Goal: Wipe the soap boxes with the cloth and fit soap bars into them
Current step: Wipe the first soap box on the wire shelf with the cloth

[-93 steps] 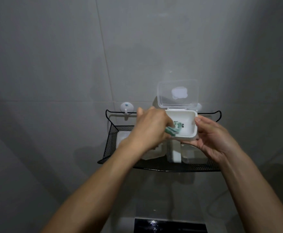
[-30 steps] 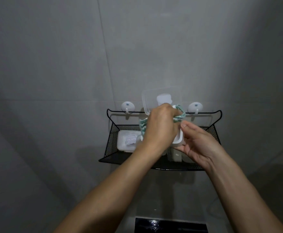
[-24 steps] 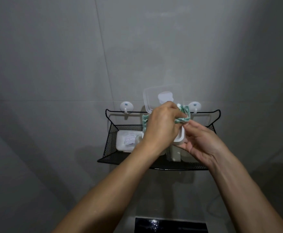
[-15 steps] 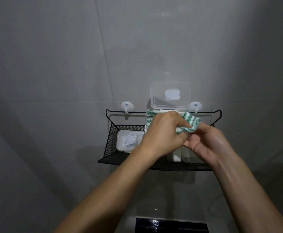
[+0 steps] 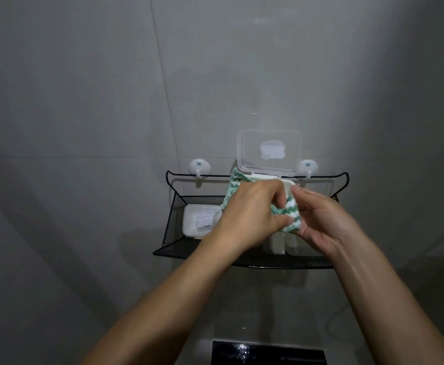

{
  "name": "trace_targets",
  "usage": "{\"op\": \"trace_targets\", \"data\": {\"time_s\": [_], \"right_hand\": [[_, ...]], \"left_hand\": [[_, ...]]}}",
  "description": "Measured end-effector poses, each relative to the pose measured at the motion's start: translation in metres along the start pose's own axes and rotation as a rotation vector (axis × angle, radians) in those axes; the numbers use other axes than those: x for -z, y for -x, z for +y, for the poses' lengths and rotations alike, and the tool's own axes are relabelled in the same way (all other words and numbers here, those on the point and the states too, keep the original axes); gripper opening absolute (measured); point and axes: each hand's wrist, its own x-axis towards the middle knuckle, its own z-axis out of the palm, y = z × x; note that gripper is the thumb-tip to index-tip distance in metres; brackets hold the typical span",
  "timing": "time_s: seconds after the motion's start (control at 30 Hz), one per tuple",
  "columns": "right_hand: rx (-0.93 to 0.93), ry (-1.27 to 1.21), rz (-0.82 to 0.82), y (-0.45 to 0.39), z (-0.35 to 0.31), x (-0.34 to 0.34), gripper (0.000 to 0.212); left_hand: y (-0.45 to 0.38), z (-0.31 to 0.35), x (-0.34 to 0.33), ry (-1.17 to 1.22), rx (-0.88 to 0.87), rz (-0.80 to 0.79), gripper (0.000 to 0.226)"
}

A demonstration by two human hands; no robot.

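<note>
A white soap box [image 5: 287,183] is held up in front of the shelf, its clear lid [image 5: 269,150] standing open above it. A green and white striped cloth [image 5: 289,214] drapes over the box's front. My left hand [image 5: 250,212] grips the cloth against the box, thumb and fingers curled round it. My right hand [image 5: 321,217] holds the box and cloth from the right side, fingers curled under them. A second soap box [image 5: 201,220] with its lid closed lies in the left of the black mesh shelf [image 5: 175,219].
The shelf hangs on a grey tiled wall from two white suction hooks [image 5: 200,167] [image 5: 307,166]. White packaged items [image 5: 277,243] stand on the shelf under my hands. A black glossy surface [image 5: 268,354] lies below.
The cloth has come out of the box's inside and now spreads over its front and right side. The box has shifted right and the lid stands upright.
</note>
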Motion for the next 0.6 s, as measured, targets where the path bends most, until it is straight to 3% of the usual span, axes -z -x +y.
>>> {"op": "trace_targets", "data": {"time_s": [0.17, 0.27, 0.43, 0.6], "right_hand": [[0.012, 0.064, 0.103, 0.002, -0.003, 0.006, 0.022], [0.022, 0.084, 0.163, 0.004, -0.005, 0.009, 0.017], [0.025, 0.132, 0.196, 0.001, -0.003, 0.002, 0.023], [0.025, 0.144, 0.183, 0.000, -0.002, -0.001, 0.027]], "left_hand": [[-0.001, -0.009, 0.008, -0.232, -0.107, -0.107, 0.024], [-0.003, -0.026, 0.019, -0.211, -0.097, -0.156, 0.014], [-0.002, -0.026, 0.008, -0.274, -0.061, -0.039, 0.018], [-0.005, -0.016, -0.009, -0.144, -0.144, -0.024, 0.029]]}}
